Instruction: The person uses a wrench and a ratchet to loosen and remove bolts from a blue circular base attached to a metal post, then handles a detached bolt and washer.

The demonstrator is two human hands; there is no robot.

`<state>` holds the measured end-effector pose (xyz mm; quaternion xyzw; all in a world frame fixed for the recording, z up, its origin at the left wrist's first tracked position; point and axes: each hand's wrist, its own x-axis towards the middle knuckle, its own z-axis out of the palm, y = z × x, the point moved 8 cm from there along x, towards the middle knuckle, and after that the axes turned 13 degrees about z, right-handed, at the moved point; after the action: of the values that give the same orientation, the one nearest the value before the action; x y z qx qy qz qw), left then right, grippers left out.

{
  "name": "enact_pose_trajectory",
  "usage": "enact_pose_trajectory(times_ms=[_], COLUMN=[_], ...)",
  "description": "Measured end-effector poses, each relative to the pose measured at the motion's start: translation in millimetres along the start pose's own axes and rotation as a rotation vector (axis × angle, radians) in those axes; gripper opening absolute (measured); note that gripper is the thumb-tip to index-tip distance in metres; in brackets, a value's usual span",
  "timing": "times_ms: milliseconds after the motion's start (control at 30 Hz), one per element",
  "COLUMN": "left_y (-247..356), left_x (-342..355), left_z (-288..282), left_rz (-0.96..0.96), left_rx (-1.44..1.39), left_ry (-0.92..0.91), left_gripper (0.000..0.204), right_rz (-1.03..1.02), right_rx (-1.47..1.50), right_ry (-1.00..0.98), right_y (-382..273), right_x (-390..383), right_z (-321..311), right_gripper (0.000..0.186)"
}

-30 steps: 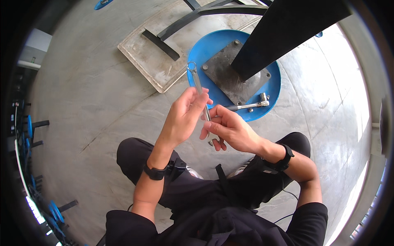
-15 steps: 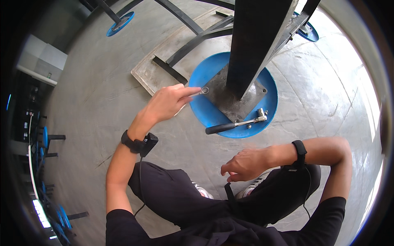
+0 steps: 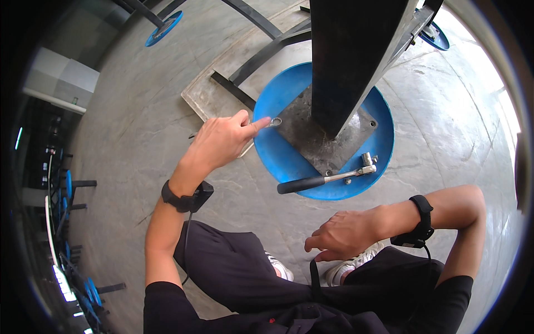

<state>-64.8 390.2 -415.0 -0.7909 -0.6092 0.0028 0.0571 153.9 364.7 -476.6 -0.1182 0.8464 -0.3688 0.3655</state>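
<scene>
My left hand (image 3: 219, 139) is closed on a ring wrench (image 3: 276, 121), with the index finger stretched along it. The wrench's ring end sits at the left corner of a dark steel base plate (image 3: 300, 142); most of its shaft is hidden under the hand. That plate lies on a round blue disc (image 3: 272, 161) and carries a thick black post (image 3: 350, 61). A ratchet wrench (image 3: 303, 184) with a black handle rests across the disc's near edge. My right hand (image 3: 347, 232) hangs above my shoes, fingers loosely bent, thumb and index apart, nothing visible in it.
A small nut or bolt (image 3: 347, 181) lies on the disc beside the ratchet. Behind, curved black metal bars (image 3: 256, 61) pass over a pale board (image 3: 197, 92). More blue discs (image 3: 164, 28) stand farther off. A bolt hole (image 3: 372, 124) shows at the plate's right corner.
The disc, post and ratchet appear slightly larger and shifted as my view moved. My left hand stays with the wrench at the plate's corner. My right hand sits slightly lower and farther right.
</scene>
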Motion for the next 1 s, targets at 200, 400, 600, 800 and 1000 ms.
enact_pose_trajectory(times_ms=[200, 400, 600, 800, 1000], left_y=[15, 14, 14, 27, 41], left_x=[1, -4, 0, -6, -22], left_z=[4, 12, 17, 17, 16], left_rz=[-0.017, -0.128, -0.238, -0.294, -0.385], left_rx=[0.018, -0.048, -0.072, -0.266, -0.568], left_ry=[-0.076, -0.164, -0.265, -0.173, -0.067], left_gripper=[0.050, 0.053, 0.050, 0.053, 0.051], right_rz=[-0.038, -0.147, -0.113, -0.123, -0.075], right_rx=[0.112, 0.191, 0.213, 0.202, 0.218], right_ry=[-0.029, -0.057, -0.095, -0.072, -0.082], right_y=[3, 2, 16, 13, 19], right_x=[6, 21, 29, 35, 38], right_z=[3, 24, 37, 39, 42], right_gripper=[0.036, 0.034, 0.034, 0.033, 0.032])
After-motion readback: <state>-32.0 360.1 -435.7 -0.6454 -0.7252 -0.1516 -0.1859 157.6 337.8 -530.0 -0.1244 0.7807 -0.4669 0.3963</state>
